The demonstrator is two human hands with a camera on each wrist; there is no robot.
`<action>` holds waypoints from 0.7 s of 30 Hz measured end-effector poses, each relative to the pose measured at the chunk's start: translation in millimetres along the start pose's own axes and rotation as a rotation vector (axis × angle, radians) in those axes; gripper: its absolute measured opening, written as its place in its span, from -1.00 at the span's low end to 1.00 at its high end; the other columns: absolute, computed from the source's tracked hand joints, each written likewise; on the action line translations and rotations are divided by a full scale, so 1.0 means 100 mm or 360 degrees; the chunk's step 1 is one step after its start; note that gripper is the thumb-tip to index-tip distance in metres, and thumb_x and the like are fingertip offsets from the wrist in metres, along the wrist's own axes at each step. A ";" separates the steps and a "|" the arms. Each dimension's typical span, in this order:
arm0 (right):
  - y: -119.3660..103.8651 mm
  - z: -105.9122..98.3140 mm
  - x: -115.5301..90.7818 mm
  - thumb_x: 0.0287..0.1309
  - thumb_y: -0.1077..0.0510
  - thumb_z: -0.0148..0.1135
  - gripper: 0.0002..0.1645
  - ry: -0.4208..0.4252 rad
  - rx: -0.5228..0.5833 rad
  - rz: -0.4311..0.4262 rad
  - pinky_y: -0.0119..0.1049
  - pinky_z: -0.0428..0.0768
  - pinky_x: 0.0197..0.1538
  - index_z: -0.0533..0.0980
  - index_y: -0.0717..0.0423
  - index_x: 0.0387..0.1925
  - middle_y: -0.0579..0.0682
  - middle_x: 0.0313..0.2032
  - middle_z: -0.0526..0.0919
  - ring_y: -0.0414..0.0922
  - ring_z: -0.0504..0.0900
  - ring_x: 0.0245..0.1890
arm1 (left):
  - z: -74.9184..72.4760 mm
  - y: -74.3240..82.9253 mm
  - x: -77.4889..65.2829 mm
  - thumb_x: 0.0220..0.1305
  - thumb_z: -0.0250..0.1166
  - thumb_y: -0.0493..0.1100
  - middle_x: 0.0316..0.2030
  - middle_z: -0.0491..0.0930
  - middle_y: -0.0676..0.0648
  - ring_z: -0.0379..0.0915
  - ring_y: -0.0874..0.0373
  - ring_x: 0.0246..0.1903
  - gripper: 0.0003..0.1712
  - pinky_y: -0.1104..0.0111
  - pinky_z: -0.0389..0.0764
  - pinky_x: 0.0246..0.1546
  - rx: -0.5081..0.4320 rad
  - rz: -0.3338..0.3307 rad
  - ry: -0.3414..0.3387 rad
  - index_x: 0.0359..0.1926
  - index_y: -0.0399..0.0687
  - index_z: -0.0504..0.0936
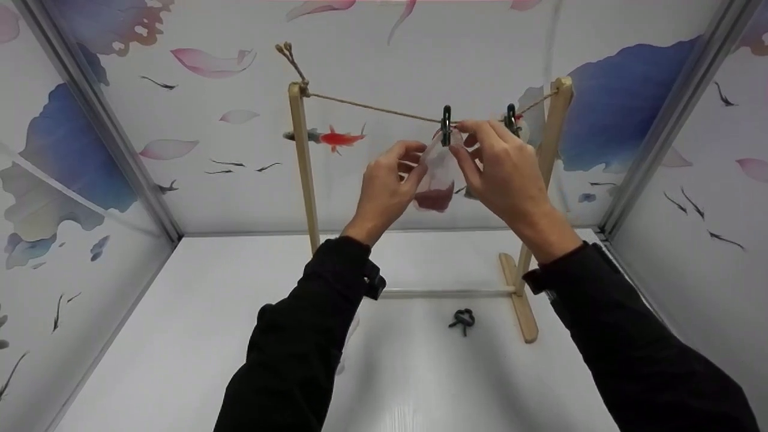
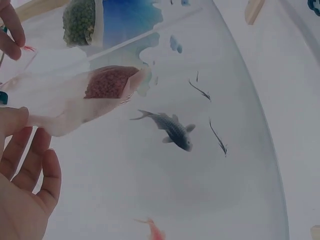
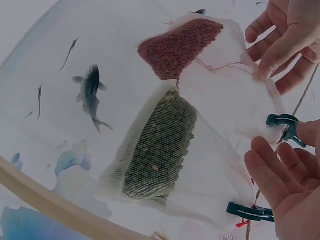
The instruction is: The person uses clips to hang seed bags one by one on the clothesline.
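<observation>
Presently, left grip (image 1: 387,183) pinches bag (image 1: 441,171), which hangs at 6 o'clock from clip (image 1: 446,127); right grip (image 1: 509,168) at 4 o'clock, hold unclear. Advisable: hold bag edge flat, seat clip square on rope (image 1: 372,108).

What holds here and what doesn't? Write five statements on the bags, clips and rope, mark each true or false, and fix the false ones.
1. Two clips are on the rope. True.
2. The left grip touches the green-filled bag. False: it touches the red-filled bag.
3. Rope ends stick up at the left post. True.
4. The red-filled bag's clip is nearer the right post than the green-filled bag's. False: the green-filled bag's clip is nearer.
5. Dark clips lie on the table. True.
</observation>
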State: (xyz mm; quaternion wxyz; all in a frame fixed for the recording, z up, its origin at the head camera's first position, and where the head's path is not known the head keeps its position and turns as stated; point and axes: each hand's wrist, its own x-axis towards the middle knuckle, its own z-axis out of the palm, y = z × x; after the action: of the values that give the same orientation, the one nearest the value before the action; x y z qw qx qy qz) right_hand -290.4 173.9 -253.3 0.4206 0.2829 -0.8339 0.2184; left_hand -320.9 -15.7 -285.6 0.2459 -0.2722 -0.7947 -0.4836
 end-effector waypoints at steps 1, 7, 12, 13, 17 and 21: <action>0.01 0.01 -0.04 0.41 0.13 0.25 -0.64 0.0035 -0.0001 -0.0055 -0.09 0.69 -0.30 0.58 0.32 0.07 0.20 -0.23 0.65 0.04 0.73 -0.31 | 0.00 0.00 -0.02 0.41 0.30 -0.28 -0.09 0.70 -0.11 0.65 0.13 -0.16 -0.69 0.40 0.61 -0.14 -0.0014 0.0003 0.0009 0.13 -0.19 0.61; 0.07 0.10 -0.29 0.33 0.17 0.34 -0.74 0.0154 0.0040 -0.0247 -0.10 0.71 -0.30 0.57 0.30 -0.08 0.18 -0.29 0.62 0.02 0.70 -0.33 | 0.04 0.02 -0.13 0.38 0.30 -0.30 -0.01 0.63 -0.12 0.63 0.14 -0.13 -0.63 0.36 0.59 -0.16 -0.0079 0.0051 0.0067 0.18 -0.17 0.54; 0.07 0.19 -0.53 0.31 0.17 0.36 -0.74 0.0113 0.0101 -0.0221 -0.13 0.72 -0.22 0.58 0.27 -0.08 0.15 -0.25 0.64 0.00 0.71 -0.28 | 0.09 -0.01 -0.24 0.38 0.31 -0.29 0.01 0.60 -0.11 0.58 0.13 -0.09 -0.60 0.19 0.61 -0.11 -0.0124 0.0067 0.0083 0.20 -0.16 0.51; 0.07 0.21 -0.58 0.32 0.16 0.36 -0.74 0.0095 0.0097 -0.0212 -0.14 0.72 -0.20 0.58 0.26 -0.08 0.14 -0.25 0.65 -0.01 0.70 -0.27 | 0.10 -0.03 -0.27 0.38 0.31 -0.29 0.00 0.60 -0.12 0.58 0.12 -0.08 -0.60 0.17 0.61 -0.11 -0.0138 0.0066 0.0085 0.21 -0.16 0.50; 0.08 0.30 -0.80 0.30 0.15 0.39 -0.74 0.0041 0.0110 -0.0131 -0.16 0.70 -0.19 0.60 0.23 -0.08 0.11 -0.24 0.66 -0.02 0.67 -0.24 | 0.12 -0.09 -0.37 0.39 0.30 -0.30 0.00 0.59 -0.12 0.57 0.12 -0.09 -0.60 0.19 0.61 -0.12 -0.0176 0.0066 0.0086 0.21 -0.18 0.50; 0.13 0.39 -1.05 0.28 0.14 0.40 -0.70 -0.0125 0.0125 0.0057 -0.10 0.67 -0.11 0.60 0.20 -0.04 0.10 -0.15 0.64 0.02 0.64 -0.14 | 0.13 -0.17 -0.49 0.42 0.27 -0.31 0.01 0.58 -0.13 0.57 0.14 -0.08 -0.63 0.23 0.60 -0.14 -0.0220 0.0036 0.0082 0.20 -0.19 0.50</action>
State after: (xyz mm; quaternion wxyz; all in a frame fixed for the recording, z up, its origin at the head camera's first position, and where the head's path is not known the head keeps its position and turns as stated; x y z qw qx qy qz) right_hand -270.9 190.4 -363.1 0.3721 0.2926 -0.8455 0.2472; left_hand -298.1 -19.6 -333.3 0.2523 -0.2851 -0.7496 -0.5414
